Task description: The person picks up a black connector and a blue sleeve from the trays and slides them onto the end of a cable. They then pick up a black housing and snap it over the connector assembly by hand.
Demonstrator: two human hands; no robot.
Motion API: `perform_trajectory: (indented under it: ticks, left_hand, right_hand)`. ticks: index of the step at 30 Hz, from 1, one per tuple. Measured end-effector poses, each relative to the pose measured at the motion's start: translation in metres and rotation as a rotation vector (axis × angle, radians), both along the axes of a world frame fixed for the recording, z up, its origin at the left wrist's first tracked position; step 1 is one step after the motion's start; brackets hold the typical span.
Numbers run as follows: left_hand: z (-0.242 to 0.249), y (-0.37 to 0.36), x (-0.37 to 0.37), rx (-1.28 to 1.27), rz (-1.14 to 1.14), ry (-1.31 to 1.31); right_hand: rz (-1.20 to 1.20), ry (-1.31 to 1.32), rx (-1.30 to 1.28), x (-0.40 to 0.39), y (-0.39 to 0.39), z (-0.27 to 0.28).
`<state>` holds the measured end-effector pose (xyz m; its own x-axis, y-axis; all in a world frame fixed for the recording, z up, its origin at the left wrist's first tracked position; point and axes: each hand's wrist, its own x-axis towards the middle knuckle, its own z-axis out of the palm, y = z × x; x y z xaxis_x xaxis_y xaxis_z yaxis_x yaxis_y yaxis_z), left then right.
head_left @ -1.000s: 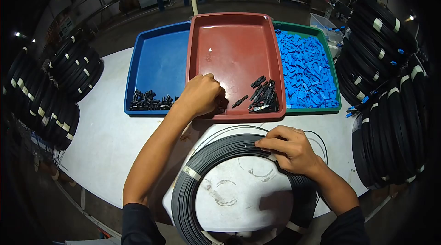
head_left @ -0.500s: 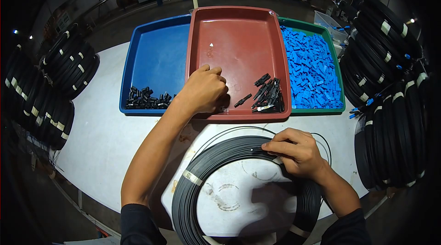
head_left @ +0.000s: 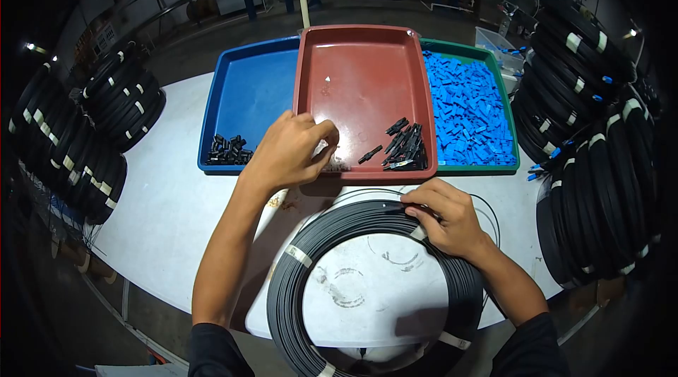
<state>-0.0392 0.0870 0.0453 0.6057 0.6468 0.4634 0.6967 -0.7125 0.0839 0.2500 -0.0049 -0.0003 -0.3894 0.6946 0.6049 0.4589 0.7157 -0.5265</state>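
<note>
A large coil of black cable (head_left: 289, 306), bound with white tape bands, lies on the table in front of me. My right hand (head_left: 448, 218) pinches the cable's loose end at the coil's upper right, and a small pale tip shows just left of the fingers. Over the front left corner of the red tray (head_left: 364, 94) is my left hand (head_left: 296, 151), its thumb and fingers curled together. Whatever it holds, if anything, is too small to make out. Tiny clear pieces (head_left: 337, 164) lie under it. Black connector parts (head_left: 406, 145) are heaped at the tray's right.
A blue tray (head_left: 258, 87) with short black pieces (head_left: 229, 150) stands at the left. To the right, a green tray (head_left: 508, 108) is full of blue connectors (head_left: 470, 112). Stacked black cable coils (head_left: 63, 144) flank the table (head_left: 155, 186) on the left, more coils (head_left: 600, 200) on the right.
My left hand has lifted slightly and drawn back from the red tray's floor, with its fingers now curled together. The right hand keeps its pinch on the cable. The view has shifted slightly.
</note>
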Motion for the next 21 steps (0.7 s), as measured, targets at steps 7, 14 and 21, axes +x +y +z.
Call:
perform_trajectory:
  ticks: [7, 14, 21]
  left_hand:
    - [-0.015, -0.05, 0.017, -0.275, -0.095, -0.522]
    - [-0.052, -0.06, 0.031, -0.578, -0.316, -0.88]
    - [-0.062, -0.063, 0.033, -0.46, -0.359, -0.831]
  right_hand:
    - [-0.024, 0.063, 0.047, 0.003, 0.002, -0.005]
    - [-0.017, 0.108, 0.124, 0.003, -0.002, -0.003]
    - [0.045, 0.083, 0.265, 0.002, 0.002, -0.007]
